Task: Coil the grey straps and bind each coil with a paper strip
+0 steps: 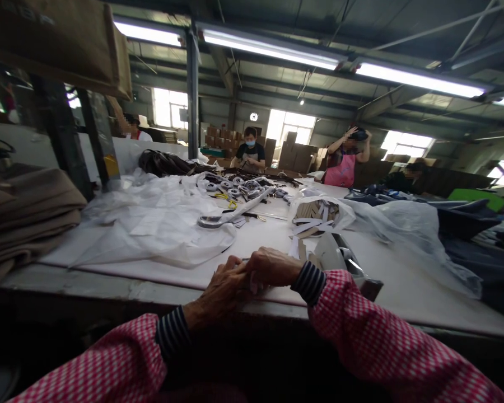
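Observation:
Close together at the table's front edge, my left hand (220, 288) and my right hand (275, 266) have their fingers curled inward and meet. Something small and pale shows under the right fingers, mostly covered, and its kind is not clear. Just right of my right hand stands a pale device with a metal part (336, 254), partly behind my wrist. Beyond it lies an open clear plastic bag (344, 215) with grey and white strips (315, 211) spilling from its mouth. A long pale strap (239, 211) with a looped end lies ahead of my hands.
White plastic sheeting (151, 218) covers the table's left part. Coiled straps (252, 187) and a yellow-handled tool (224, 198) lie farther back. Folded brown fabric (25, 212) is stacked at left, dark fabric (470, 252) at right. Several people are beyond the table.

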A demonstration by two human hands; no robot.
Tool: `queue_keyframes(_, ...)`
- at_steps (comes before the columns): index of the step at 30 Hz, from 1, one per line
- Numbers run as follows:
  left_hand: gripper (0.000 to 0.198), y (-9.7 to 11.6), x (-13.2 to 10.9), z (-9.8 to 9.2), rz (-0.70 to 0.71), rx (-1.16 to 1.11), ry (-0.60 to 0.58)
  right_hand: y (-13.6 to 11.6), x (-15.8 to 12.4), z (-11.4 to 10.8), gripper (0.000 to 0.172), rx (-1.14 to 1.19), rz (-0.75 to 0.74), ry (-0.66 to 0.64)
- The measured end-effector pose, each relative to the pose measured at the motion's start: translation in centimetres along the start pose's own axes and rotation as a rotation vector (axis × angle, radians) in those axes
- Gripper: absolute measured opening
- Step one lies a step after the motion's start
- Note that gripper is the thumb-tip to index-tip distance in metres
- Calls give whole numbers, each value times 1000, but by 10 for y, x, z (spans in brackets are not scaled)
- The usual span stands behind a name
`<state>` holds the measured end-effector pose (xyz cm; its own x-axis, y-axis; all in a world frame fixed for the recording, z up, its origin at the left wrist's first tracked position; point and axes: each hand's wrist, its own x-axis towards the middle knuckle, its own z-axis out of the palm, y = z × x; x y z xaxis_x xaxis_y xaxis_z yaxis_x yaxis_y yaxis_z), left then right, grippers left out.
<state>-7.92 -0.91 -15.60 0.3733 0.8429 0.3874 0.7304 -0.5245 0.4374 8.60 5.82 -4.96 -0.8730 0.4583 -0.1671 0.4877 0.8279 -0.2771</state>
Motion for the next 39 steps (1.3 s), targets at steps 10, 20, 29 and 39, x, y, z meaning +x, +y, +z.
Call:
queue_keyframes(10, 18, -3, -2, -3, -24, -21, 3, -2, -20, 28, 13, -364, -144, 178)
queue_keyframes(20, 12, 16, 16, -27, -203, -178, 106, -8, -34, 39, 14, -377, -37, 494)
queue_keyframes(29, 30, 14, 16, -58, -494, -676, -17, -11, -38, 59, 41, -274, -39, 701)
queue_keyframes(39, 35, 19, 12, -61, -386, -443, 47, -16, -84, 50, 59, 44, 39, 816)
